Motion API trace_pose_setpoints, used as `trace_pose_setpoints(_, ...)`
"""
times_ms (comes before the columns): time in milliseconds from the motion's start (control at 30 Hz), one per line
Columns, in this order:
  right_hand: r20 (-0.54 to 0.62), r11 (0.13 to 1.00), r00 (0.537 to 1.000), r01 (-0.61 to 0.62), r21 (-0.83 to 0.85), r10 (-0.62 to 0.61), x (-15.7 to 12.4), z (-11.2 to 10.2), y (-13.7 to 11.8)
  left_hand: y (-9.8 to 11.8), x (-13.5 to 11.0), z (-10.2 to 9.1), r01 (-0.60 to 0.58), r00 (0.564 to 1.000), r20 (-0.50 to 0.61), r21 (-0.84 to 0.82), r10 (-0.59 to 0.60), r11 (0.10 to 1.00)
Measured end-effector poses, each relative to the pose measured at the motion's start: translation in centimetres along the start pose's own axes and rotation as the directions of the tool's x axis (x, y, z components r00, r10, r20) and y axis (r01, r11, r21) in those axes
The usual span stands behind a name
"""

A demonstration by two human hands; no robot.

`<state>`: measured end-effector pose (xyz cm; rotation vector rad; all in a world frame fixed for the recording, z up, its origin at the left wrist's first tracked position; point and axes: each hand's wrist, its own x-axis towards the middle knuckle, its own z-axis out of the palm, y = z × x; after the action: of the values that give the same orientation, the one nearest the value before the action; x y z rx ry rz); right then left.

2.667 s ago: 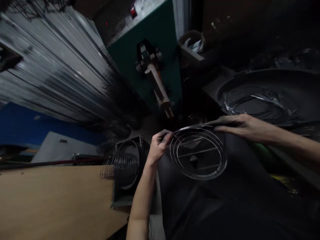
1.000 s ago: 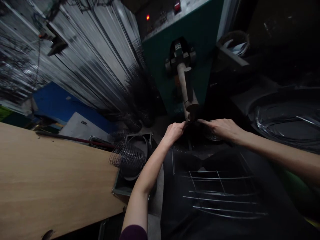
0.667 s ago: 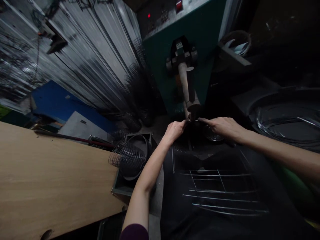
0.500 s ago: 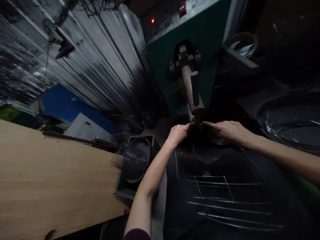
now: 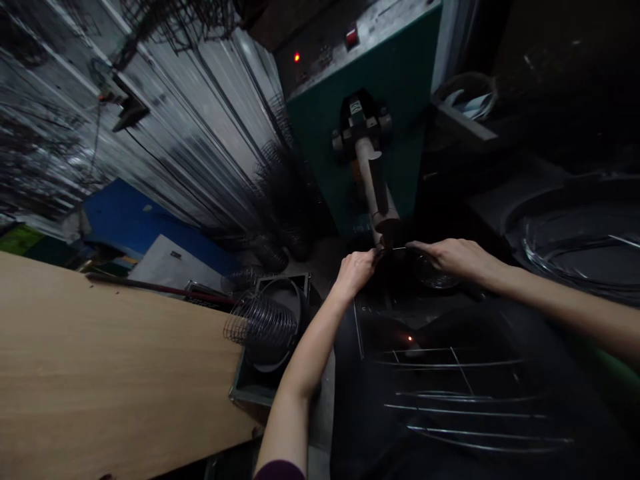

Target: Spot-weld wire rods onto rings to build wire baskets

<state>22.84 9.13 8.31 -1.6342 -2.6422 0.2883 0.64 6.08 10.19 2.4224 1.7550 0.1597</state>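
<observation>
Under the tip of a green welding machine's arm, a thin metal wire runs between my two hands. My left hand pinches the wire's left end, close against the arm's tip. From the other side, my right hand grips the right end between dark-tipped fingers, index finger stretched along it. Just where the wire meets the tip is too dark to make out. Below my hands, several loose wires and a small wire grid lie over dark cloth. A small orange spark glows above them.
To the left stand a wooden board and a bin with a stack of wire rings. The green machine cabinet has a lit red lamp. A coil of wire lies at the right.
An orange spark has appeared over the wires below my hands. The view has shifted slightly, so the machine sits further left and lower. Both hands keep their hold on the wire.
</observation>
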Motion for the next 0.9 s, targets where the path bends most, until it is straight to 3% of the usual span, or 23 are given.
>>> trace_pose_setpoints(200, 0.016, 0.999, 1.0, 0.011, 0.031, -0.012, -0.2, -0.2, -0.2, -0.4, -0.4, -0.1, 0.005, 1.0, -0.001, -0.096, -0.005, 0.995)
trace_pose_setpoints(400, 0.043, 0.999, 0.999, -0.018, -0.04, 0.02, -0.2, -0.8, -1.0, -0.8, -0.9, -0.1, 0.053, 0.998, -0.013, -0.064, -0.053, 0.997)
trace_pose_setpoints(567, 0.059, 1.0, 0.998, -0.015, -0.004, 0.015, 0.1, -0.8, -1.5, -1.1, -1.1, -0.3, 0.047, 0.998, -0.027, -0.093, -0.049, 0.995)
trace_pose_setpoints(733, 0.043, 0.985, 0.997, -0.063, 0.16, 0.057, -0.1, -1.2, -0.9, -1.1, -0.9, -0.5, 0.069, 0.997, -0.01, -0.083, -0.07, 0.994)
trace_pose_setpoints(900, 0.167, 0.922, 0.984, -0.118, 0.369, 0.06, -1.5, -1.9, 1.0, -1.1, -0.9, -0.4, 0.062, 0.997, -0.03, -0.099, -0.065, 0.993)
